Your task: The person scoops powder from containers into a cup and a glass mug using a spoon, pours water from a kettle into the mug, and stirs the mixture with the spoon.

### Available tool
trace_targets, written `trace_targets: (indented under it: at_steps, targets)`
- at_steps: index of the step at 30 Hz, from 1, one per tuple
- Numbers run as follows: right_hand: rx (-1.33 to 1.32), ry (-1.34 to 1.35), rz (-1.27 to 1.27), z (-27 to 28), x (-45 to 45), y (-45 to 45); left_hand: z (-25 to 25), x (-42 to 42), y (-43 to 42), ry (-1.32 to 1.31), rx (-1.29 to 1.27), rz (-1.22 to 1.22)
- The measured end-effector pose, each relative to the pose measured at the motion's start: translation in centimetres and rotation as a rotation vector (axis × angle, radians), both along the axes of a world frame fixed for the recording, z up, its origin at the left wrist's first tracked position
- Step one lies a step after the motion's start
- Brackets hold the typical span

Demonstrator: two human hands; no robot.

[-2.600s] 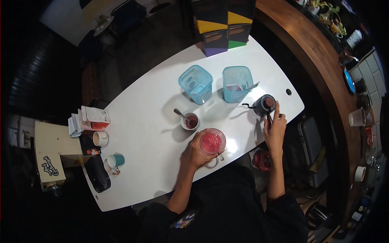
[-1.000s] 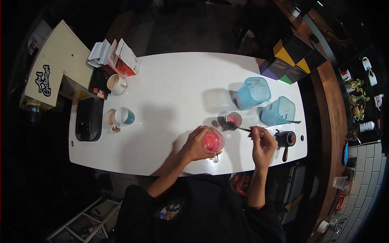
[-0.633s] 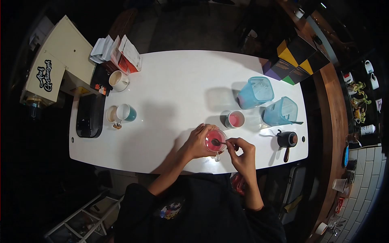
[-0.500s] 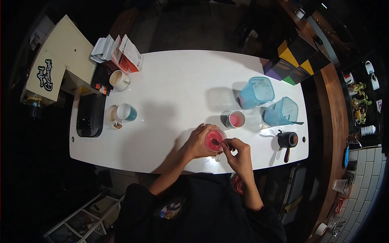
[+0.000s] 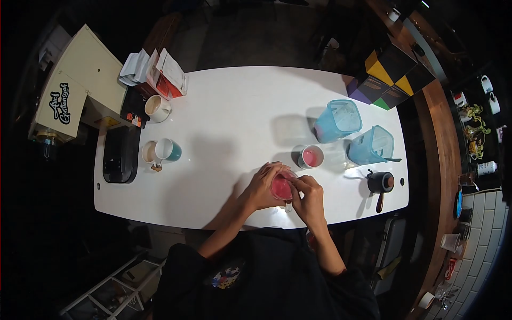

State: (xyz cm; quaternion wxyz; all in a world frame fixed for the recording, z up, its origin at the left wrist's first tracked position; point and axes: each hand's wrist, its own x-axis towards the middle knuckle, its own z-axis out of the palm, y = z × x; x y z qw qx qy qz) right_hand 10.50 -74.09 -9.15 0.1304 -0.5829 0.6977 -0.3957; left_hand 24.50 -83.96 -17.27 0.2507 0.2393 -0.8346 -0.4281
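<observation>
Near the front edge of the table, a clear glass cup [image 5: 281, 190] holds pink liquid. My left hand [image 5: 260, 186] is wrapped around its left side, fingers curled over the far rim. My right hand [image 5: 309, 198] pinches a spoon [image 5: 289, 183] whose lower end is down in the liquid; most of the spoon is hidden by the fingers and the drink. Just beyond the right hand stands a white cup [image 5: 311, 157] with pink liquid inside.
On the right of the white table [image 5: 224, 101] are two blue plastic containers [image 5: 335, 125] and a small black pot [image 5: 380, 182] with a wooden handle. Several mugs [image 5: 169, 150] stand at left, near a cream machine [image 5: 72, 80]. Boxes [image 5: 392, 74] occupy the far right corner.
My right hand has shifted slightly left and over the glass cup. The spoon's bowl, visible before, has gone down into the pink liquid. My left hand stays around the cup.
</observation>
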Motion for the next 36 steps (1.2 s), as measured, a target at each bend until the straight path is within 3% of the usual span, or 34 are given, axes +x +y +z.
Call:
trace_targets:
  at_steps: [7, 16, 27, 36]
  targets:
    - [0.059, -0.119, 0.144, 1.2, 0.0, 0.6, 0.0, -0.2, 0.3, 0.003, -0.010, 0.035]
    - [0.078, 0.095, 0.060, 1.4, -0.4, 0.7, 0.9, -0.2, 0.3, -0.022, -0.008, 0.025]
    - [0.107, -0.060, 0.218, 1.9, -0.3, 0.6, 0.4, 0.0, 0.0, -0.062, -0.030, 0.004]
    - [0.060, 0.046, 0.086, 1.7, -0.5, 0.6, 0.4, -0.2, 0.1, -0.035, 0.007, 0.005]
